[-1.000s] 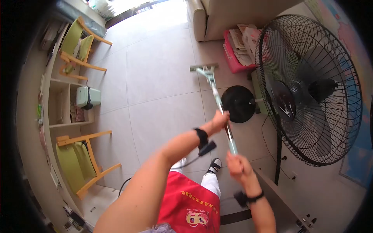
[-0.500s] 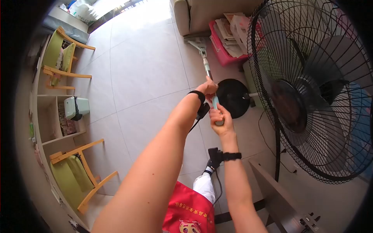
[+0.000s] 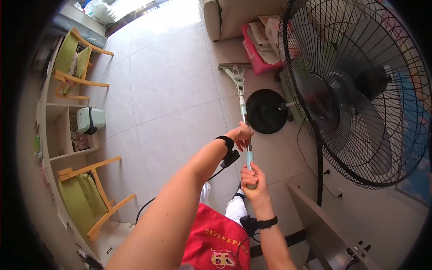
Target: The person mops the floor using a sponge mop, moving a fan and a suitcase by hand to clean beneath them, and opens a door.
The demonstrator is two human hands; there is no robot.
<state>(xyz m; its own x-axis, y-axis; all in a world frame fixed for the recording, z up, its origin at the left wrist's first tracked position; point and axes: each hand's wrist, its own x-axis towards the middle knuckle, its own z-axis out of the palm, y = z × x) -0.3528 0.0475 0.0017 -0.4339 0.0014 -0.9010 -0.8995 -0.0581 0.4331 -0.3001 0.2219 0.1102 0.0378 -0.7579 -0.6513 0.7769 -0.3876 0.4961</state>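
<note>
A mop [image 3: 243, 108] with a pale green and silver pole runs from my hands out to its flat head [image 3: 235, 67], which lies on the tiled floor beside the pink box. My left hand [image 3: 242, 134] is wrapped round the middle of the pole. Lower down, my right hand [image 3: 254, 181] grips the end of the handle, its fingers closed round the pale green part. Both wrists wear black bands with small dark devices. The round black fan base [image 3: 267, 111] stands just right of the pole.
A large black fan [image 3: 346, 94] fills the right side. Behind it sits a pink box [image 3: 261, 50] of papers near a sofa [image 3: 238, 18]. Two green chairs [image 3: 83, 202] and a light green bin [image 3: 91, 119] line the left. A cable runs along the floor at right.
Over the last second the mop head went forward to the sofa's edge, then came back toward me. Both hands moved forward and then back with the pole.
</note>
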